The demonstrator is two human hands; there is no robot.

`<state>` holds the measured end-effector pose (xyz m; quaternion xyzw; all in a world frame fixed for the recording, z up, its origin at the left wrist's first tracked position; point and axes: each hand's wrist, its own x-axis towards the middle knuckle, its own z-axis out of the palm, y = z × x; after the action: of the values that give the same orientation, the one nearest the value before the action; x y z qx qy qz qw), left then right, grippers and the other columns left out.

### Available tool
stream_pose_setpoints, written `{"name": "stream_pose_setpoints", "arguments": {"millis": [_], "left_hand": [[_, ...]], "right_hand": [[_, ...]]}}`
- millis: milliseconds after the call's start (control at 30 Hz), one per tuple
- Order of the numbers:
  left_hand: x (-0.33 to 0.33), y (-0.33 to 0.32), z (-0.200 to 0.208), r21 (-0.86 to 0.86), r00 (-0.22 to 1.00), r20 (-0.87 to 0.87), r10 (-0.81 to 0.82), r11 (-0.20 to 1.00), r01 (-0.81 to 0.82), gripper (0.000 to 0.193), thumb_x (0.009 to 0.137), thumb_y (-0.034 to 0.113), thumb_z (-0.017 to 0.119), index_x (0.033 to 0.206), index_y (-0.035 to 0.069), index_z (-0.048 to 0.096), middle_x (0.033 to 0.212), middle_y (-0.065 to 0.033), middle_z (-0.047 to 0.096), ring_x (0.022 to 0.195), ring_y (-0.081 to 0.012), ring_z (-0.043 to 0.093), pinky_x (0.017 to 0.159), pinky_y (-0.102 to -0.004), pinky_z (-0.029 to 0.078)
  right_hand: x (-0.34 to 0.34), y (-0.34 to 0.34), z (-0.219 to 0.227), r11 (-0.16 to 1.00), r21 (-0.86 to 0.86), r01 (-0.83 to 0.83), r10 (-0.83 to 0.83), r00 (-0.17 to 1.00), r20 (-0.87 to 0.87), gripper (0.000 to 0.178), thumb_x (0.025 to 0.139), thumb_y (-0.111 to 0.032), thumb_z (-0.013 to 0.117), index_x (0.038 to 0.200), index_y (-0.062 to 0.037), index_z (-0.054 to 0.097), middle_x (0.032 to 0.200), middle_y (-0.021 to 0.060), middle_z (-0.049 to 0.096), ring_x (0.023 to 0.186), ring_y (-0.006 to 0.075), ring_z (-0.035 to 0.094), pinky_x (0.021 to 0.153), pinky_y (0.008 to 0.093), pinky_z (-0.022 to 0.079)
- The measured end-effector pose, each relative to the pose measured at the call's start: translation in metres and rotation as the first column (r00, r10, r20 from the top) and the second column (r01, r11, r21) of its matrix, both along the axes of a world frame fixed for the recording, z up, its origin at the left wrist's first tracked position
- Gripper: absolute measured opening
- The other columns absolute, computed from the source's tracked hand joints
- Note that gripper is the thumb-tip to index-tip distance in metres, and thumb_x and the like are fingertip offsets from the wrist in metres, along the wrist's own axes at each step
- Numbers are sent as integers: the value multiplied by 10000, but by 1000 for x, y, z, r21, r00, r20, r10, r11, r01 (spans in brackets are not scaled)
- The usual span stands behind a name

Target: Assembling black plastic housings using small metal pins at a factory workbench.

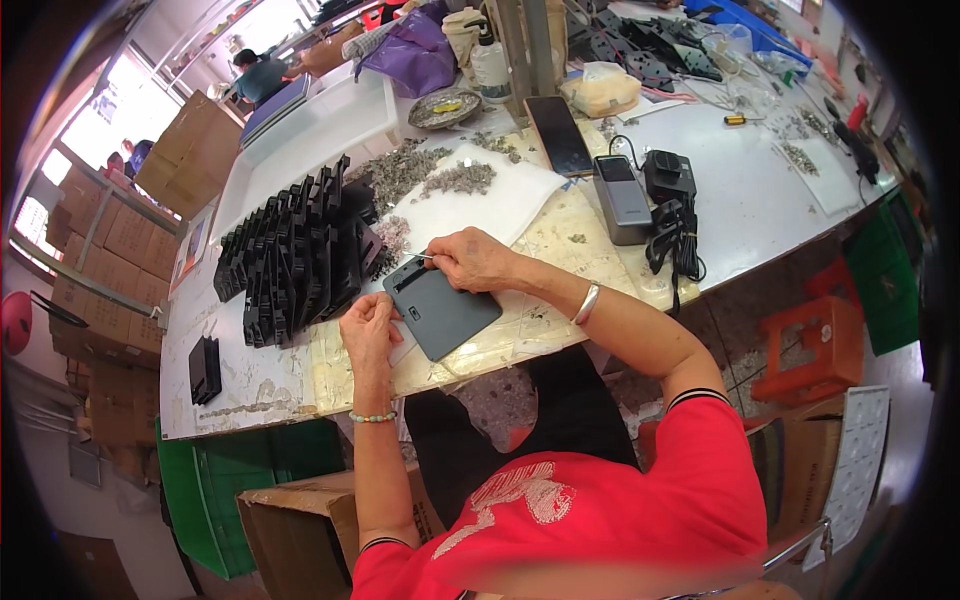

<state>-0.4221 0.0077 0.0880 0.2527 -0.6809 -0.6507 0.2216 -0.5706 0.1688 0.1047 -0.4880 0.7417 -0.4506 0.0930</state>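
A flat dark grey plastic panel (450,322) with rounded corners lies at the table's near edge, a slot near its far left side and a small rectangular opening in its face. Over its far edge, my right hand (468,261) is closed on a thin silver metal tool (417,255), whose tip points left; the exact kind is unclear. My left hand (370,326) is at the panel's left edge with thumb and fingers pinched together. What it holds, if anything, is hidden. Left of the panel stand tight rows of black plastic parts (290,260).
Small metal pieces (405,172) lie heaped beyond the panel, partly on a white sheet (515,195). A phone (558,135), a grey box-shaped device (622,200) and a black adapter with coiled cable (670,178) sit to the right. A black part (205,370) stands far left.
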Motion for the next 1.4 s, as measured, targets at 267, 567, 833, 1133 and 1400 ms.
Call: {"name": "stream_pose_setpoints", "arguments": {"millis": [267,567,833,1133,1400], "left_hand": [[5,-2,-2,-24,1000,6,16,1000,-16,156,920,118,627,892,-34,646,675,-41,614,443,-57,467,410,-189,358],[3,-1,-1,-10,1000,5,8,1000,-8,152,920,111,619,874,-32,645,677,-40,616,447,-56,466,411,-189,346],[15,3,6,-71,997,55,51,996,-47,138,892,115,626,862,-17,650,673,-40,617,436,-68,470,399,-201,333],[8,3,4,-22,996,81,37,999,-35,165,827,66,639,915,-71,664,686,-80,666,488,-88,543,434,-218,420],[4,3,10,-26,997,69,36,999,-34,161,806,46,623,900,-77,668,687,-78,671,494,-89,557,451,-218,443]], "right_hand": [[0,-5,-8,996,-93,-11,6,998,-61,221,907,-103,494,965,2,679,649,149,660,479,217,620,551,330,517],[6,4,12,997,73,-15,10,997,75,226,905,-141,497,954,11,657,836,175,696,800,323,677,760,405,515],[10,-5,14,1000,8,10,-12,977,214,191,928,-176,532,909,-25,646,578,114,617,458,200,593,480,346,485],[4,3,13,1000,18,-13,13,999,-48,185,878,-166,558,853,-12,659,628,168,627,550,322,624,561,387,495],[11,-7,41,927,365,-89,194,945,-262,168,860,-151,545,825,-23,648,695,207,637,682,382,639,659,452,509]]}}
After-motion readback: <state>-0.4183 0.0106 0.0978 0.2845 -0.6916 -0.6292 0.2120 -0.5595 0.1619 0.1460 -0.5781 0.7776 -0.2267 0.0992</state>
